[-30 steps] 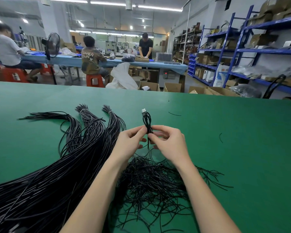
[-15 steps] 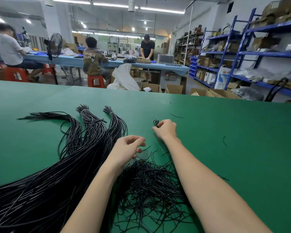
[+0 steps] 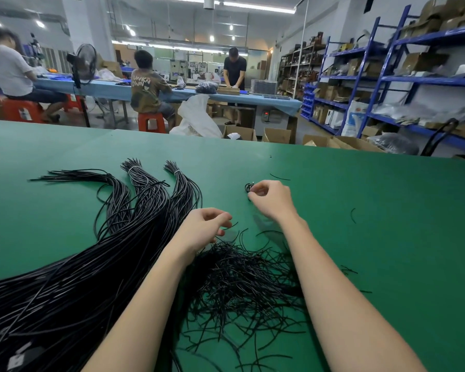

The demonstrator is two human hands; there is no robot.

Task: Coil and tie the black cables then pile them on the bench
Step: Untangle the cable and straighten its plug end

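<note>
Setting the tied coil (image 3: 249, 187) on the table (image 3: 360, 251), the right hand (image 3: 270, 198) pinches it (left hand (image 3: 204, 228) loosely curled, empty); next needs release.

I see a green counter (image 3: 373, 210) filling the lower view, its far edge running straight across. Toward its left side lie long black cables (image 3: 73, 277), fanned into three bundles whose tips point to the far edge; two of them are bound with pale ties (image 3: 175, 172). Near the middle of the near edge sits a loose heap of short black tie wires (image 3: 242, 285). A small coiled cable (image 3: 249, 187) rests further toward the far edge. A few stray wire bits (image 3: 352, 215) lie scattered toward the right side.
</note>
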